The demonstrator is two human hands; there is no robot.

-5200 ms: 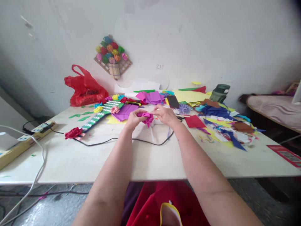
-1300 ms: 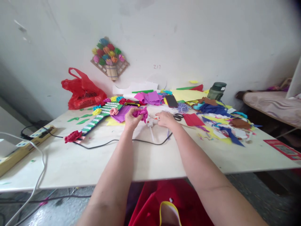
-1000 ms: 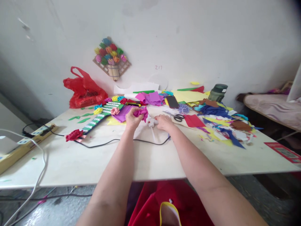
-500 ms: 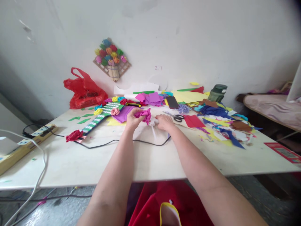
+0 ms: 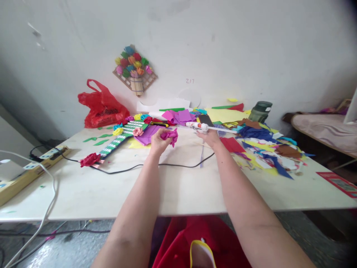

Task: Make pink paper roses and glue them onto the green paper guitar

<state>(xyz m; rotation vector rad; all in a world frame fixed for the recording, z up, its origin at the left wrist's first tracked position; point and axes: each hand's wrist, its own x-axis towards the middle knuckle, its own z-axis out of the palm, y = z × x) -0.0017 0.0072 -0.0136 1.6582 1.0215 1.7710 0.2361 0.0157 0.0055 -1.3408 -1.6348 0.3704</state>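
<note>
My left hand [image 5: 159, 141] pinches a crumpled magenta paper flower [image 5: 172, 137] above the table. To its right, my right hand [image 5: 209, 137] is closed on a white hot glue gun [image 5: 196, 126]. The gun points left, and a long pale glue stick [image 5: 224, 129] juts from its rear. Some of my right fingers are hidden behind the gun. A black cord [image 5: 178, 165] runs across the table to my right hand. Left of my hands lies a green-and-white striped panel [image 5: 111, 146] edged with paper roses, including a red rose [image 5: 90, 159] at its lower end.
Paper scraps [image 5: 262, 139] lie heaped at the right, with a green bottle [image 5: 260, 111] behind them. A dark phone [image 5: 205, 120] lies beyond my right hand. A red plastic bag [image 5: 103, 108] stands back left. A power strip [image 5: 35, 173] sits at the left edge.
My right hand has lifted and moved right with the glue gun, away from the magenta flower. The gun now lies sideways in view. My left hand keeps the flower in nearly the same place.
</note>
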